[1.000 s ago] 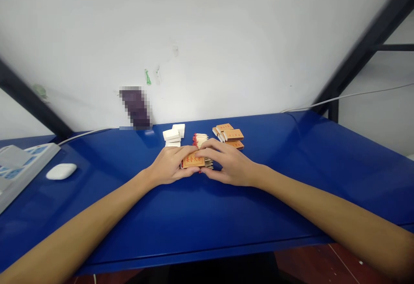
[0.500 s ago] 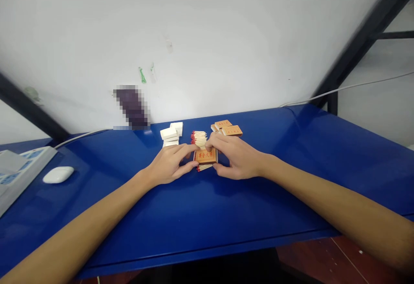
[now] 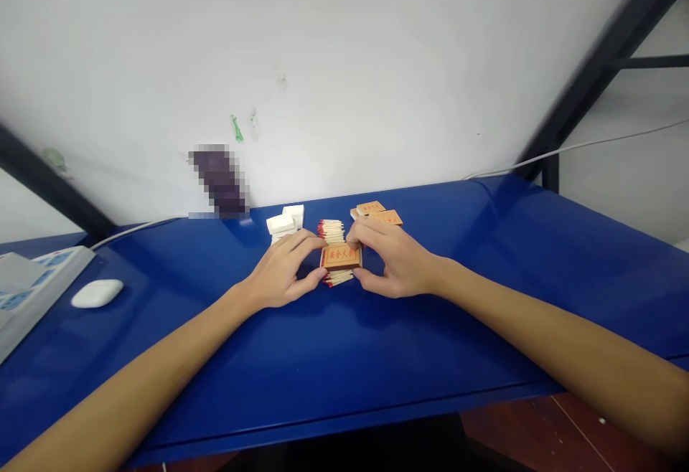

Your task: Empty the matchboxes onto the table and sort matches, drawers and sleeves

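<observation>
Between my two hands is an orange matchbox (image 3: 341,257) with red lettering. My left hand (image 3: 285,267) grips its left end between thumb and forefinger, where red match heads show at the box's edge. At the right end, my right hand (image 3: 395,257) pinches the box with its thumb below and fingers above. A pile of red-tipped matches (image 3: 330,230) lies behind and under the box, some sticking out in front of it. White matchbox trays (image 3: 280,224) are stacked behind my left hand. Beyond my right hand sit several orange matchboxes (image 3: 371,207).
The blue table (image 3: 344,371) meets a white wall at the back. A white earbud case (image 3: 97,293) rests at the left, beside a white and blue box-like object (image 3: 46,282). A blurred dark patch (image 3: 220,178) stands by the wall. A white cable (image 3: 565,148) runs at the right.
My right fingers have shifted slightly right along the box's top, showing more of its face. The box looks slightly raised or tilted. Both hands still grip it.
</observation>
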Demonstrator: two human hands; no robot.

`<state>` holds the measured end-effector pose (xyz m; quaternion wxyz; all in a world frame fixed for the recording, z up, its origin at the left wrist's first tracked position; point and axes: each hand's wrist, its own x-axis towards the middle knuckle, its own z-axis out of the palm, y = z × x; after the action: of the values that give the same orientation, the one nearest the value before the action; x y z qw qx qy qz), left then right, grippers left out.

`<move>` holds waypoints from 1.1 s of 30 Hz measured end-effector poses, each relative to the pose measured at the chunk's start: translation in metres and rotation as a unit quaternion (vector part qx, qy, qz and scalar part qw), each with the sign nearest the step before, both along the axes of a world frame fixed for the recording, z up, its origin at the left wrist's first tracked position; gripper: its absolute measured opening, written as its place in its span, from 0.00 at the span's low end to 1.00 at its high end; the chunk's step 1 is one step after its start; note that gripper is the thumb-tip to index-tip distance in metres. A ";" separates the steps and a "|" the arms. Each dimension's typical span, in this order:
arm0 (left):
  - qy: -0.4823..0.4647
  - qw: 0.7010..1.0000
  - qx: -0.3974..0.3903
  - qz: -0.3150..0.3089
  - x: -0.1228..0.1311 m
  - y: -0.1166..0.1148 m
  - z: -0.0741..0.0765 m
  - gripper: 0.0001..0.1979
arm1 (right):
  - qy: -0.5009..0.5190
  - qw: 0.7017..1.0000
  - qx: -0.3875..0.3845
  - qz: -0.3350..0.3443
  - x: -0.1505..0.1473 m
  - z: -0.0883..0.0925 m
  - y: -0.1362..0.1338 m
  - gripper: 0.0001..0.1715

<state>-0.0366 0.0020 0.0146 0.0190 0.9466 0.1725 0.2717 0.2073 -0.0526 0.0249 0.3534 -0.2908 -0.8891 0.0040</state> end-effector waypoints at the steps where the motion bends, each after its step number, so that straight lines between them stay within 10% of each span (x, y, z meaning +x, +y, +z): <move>1: -0.002 1.000 0.002 0.001 0.000 0.000 0.000 0.15 | -0.010 1.000 -0.008 -0.004 -0.001 0.000 -0.001 0.11; 33: -0.001 1.000 0.002 0.006 0.004 -0.003 -0.003 0.17 | -0.018 0.999 -0.041 -0.021 -0.014 -0.009 -0.004 0.11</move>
<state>-0.0331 -0.0006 0.0119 0.0153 0.9453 0.1778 0.2730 0.1934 -0.0564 0.0162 0.3248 -0.3234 -0.8883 0.0281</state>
